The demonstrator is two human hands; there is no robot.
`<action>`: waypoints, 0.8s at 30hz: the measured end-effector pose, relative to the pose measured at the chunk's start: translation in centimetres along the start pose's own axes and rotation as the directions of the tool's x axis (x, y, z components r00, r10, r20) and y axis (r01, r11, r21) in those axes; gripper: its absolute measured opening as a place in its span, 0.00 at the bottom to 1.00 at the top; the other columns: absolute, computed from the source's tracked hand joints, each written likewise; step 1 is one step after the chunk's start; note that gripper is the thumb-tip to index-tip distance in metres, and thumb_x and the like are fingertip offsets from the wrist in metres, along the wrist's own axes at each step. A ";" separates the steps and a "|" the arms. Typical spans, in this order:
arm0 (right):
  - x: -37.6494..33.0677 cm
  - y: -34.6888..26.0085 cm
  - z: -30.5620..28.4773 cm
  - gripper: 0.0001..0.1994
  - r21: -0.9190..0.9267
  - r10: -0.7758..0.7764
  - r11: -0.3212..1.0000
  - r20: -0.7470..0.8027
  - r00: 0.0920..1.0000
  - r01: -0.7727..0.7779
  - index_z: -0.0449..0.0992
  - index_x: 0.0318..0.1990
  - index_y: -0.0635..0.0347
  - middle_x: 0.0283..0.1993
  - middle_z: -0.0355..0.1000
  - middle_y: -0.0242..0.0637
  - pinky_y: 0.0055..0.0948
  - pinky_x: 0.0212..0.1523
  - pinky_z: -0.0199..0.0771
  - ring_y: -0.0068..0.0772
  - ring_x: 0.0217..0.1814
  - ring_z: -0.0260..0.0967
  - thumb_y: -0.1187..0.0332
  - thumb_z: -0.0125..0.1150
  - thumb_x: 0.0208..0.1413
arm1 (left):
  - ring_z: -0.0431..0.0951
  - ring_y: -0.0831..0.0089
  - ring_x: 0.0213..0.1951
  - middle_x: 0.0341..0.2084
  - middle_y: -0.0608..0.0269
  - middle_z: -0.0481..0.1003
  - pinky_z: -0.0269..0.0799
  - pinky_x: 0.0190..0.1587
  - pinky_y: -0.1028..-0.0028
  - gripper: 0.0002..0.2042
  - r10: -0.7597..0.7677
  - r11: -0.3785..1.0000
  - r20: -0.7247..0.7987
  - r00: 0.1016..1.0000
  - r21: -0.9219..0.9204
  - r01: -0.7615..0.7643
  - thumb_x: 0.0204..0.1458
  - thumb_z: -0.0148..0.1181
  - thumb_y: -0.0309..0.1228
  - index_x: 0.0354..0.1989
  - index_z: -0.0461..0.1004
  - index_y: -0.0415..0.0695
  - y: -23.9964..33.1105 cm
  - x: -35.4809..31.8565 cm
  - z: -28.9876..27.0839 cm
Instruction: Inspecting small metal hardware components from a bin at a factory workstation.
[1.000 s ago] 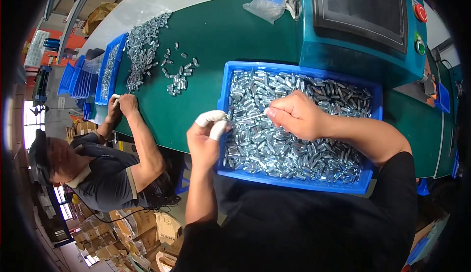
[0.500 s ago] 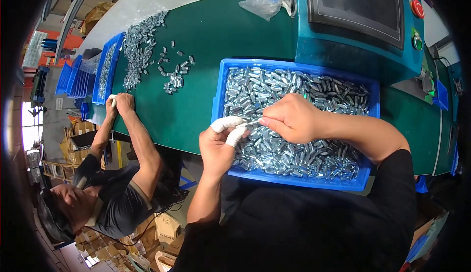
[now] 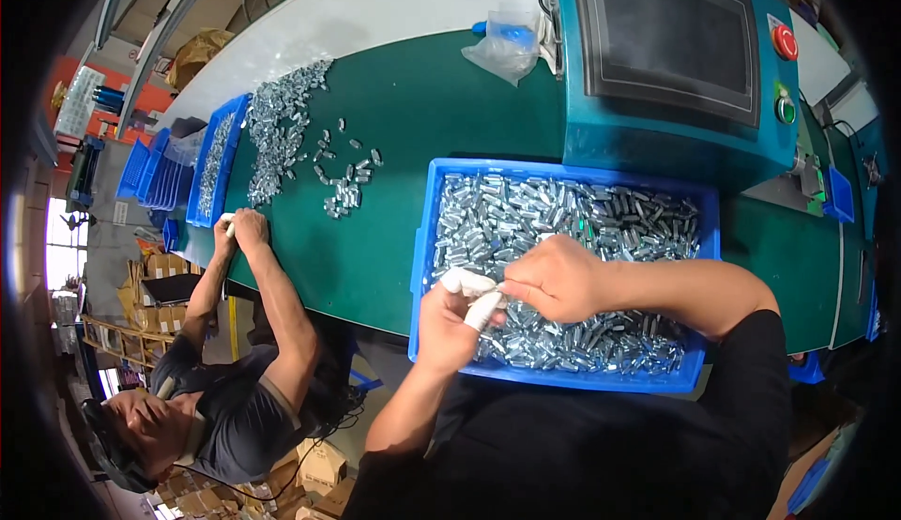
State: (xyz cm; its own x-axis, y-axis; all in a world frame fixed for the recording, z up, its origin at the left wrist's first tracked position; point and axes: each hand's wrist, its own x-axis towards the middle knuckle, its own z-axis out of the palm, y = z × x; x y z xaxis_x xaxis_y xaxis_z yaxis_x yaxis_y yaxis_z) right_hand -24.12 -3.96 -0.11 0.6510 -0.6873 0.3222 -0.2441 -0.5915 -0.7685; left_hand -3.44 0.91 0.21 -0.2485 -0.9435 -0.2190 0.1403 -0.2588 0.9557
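Over a blue tray point(image 3: 423, 276) full of small shiny metal parts point(image 3: 619, 337), my two hands meet at the fingertips. My left hand point(image 3: 450, 328) has white coverings on its thumb and forefinger, which are pinched together. From the right, my right hand point(image 3: 560, 281) closes thumb against bent forefinger, touching the left fingertips. Between them is a small metal piece, almost wholly hidden by the fingers; its exact kind cannot be made out. The parts in the tray are short, elongated pieces with a silvery finish, heaped loosely.
A teal machine point(image 3: 676, 135) with a dark screen and red button stands behind the tray. Leftward, loose metal parts point(image 3: 282, 126) lie heaped on the green table point(image 3: 404, 116) beside a narrow blue bin point(image 3: 218, 159). A co-worker's hands point(image 3: 246, 227) rest at the table edge.
The view has shifted, so the tray and table sit lower in the picture. My hands stay together over the tray; the thin metal piece visible between the fingertips before is now mostly covered.
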 end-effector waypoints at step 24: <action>1.3 0.5 -3.5 0.20 0.187 0.236 0.959 -0.097 0.967 -0.215 0.64 0.16 0.60 0.13 0.59 0.40 0.36 0.19 0.57 0.40 0.14 0.56 0.65 0.52 0.61 | 0.80 0.69 0.36 0.33 0.58 0.80 0.74 0.41 0.73 0.11 0.369 0.581 0.206 0.906 0.710 -0.398 0.48 0.64 0.21 0.42 0.77 0.38 2.5 1.5 -3.3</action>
State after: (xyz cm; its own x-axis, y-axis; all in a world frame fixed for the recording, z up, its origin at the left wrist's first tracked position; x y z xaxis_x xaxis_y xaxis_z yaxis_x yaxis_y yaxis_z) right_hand -25.89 -6.60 1.86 0.5024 -0.8449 0.1837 -0.2398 -0.3403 -0.9092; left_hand -0.34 -1.87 1.66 -0.3712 -0.9079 0.1949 -0.4995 0.3722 0.7823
